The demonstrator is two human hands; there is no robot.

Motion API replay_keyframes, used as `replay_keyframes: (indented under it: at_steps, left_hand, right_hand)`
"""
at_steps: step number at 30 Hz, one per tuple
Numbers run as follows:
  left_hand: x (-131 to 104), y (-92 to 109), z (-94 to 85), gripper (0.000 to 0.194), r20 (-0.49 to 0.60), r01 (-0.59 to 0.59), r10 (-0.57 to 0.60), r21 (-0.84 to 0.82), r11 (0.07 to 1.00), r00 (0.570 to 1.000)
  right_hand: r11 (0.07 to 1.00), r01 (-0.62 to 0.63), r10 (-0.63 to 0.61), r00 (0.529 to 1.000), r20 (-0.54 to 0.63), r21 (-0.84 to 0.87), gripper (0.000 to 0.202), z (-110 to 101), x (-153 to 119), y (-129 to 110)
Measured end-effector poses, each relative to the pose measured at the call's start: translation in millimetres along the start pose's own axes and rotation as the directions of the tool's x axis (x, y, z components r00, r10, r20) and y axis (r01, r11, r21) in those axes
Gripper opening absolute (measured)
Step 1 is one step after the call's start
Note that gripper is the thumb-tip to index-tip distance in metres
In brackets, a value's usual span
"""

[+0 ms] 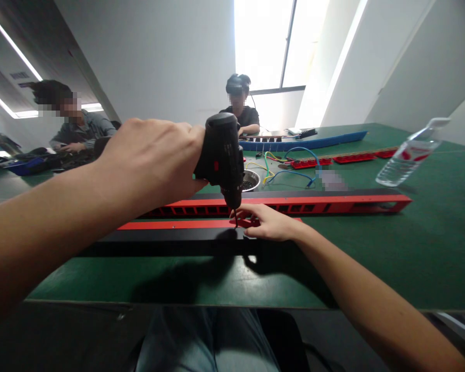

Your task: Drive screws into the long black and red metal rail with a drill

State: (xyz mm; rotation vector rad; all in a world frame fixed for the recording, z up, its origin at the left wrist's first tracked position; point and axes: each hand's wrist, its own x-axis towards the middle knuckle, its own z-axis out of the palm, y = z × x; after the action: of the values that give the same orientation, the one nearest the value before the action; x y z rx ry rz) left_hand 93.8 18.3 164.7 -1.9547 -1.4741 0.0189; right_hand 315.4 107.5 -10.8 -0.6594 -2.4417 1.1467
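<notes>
A black cordless screwdriver (227, 150) is gripped in my left hand (158, 155), its body upright and bit pointing straight down. The bit tip meets the near red and black metal bar (170, 235), close to where its red and black faces join. My right hand (265, 222) lies over this bar just right of the bit, thumb on the near side and fingers curled toward the far side. Whether a screw sits under the bit is too small to tell. Just behind runs a second red and black bar (352, 204) with a row of square openings.
Beyond the bars stand a metal bowl of small dark parts (251, 181), coloured wires (290, 178), red strips (352, 157) and a long blue bar (325, 140). A clear water bottle (406, 160) stands at right. Two people sit across the green table (422, 248).
</notes>
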Motion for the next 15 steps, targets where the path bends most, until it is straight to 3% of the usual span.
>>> replay_keyframes:
  at_steps: [3, 7, 10, 15]
  left_hand:
    - [2.8, -15.2, 2.4, 0.057, 0.082, -0.026, 0.035, -0.104, 0.994, 0.996]
    - [-5.2, -29.6, 11.2, 0.059, 0.138, 0.022, 0.001, -0.165, 0.986, 0.990]
    - [-21.0, -34.6, 20.3, 0.064, 0.127, 0.062, -0.037, -0.196, 0.979, 0.991]
    - [-48.0, -40.0, 35.9, 0.051, 0.061, 0.097, -0.081, -0.341, 0.935, 0.995]
  right_hand:
    - [0.998, -0.003, 0.003, 1.000, -0.001, 0.066, 0.039, -3.1, 2.4, 2.6]
    - [1.000, 0.006, -0.006, 1.000, -0.018, 0.012, 0.022, -1.8, 5.6, 4.8]
    - [1.000, 0.021, -0.022, 0.998, -0.060, -0.018, 0.019, 1.6, 7.9, 8.1]
    - [1.000, 0.010, -0.009, 0.998, -0.058, 0.009, 0.021, 6.2, 10.7, 16.4]
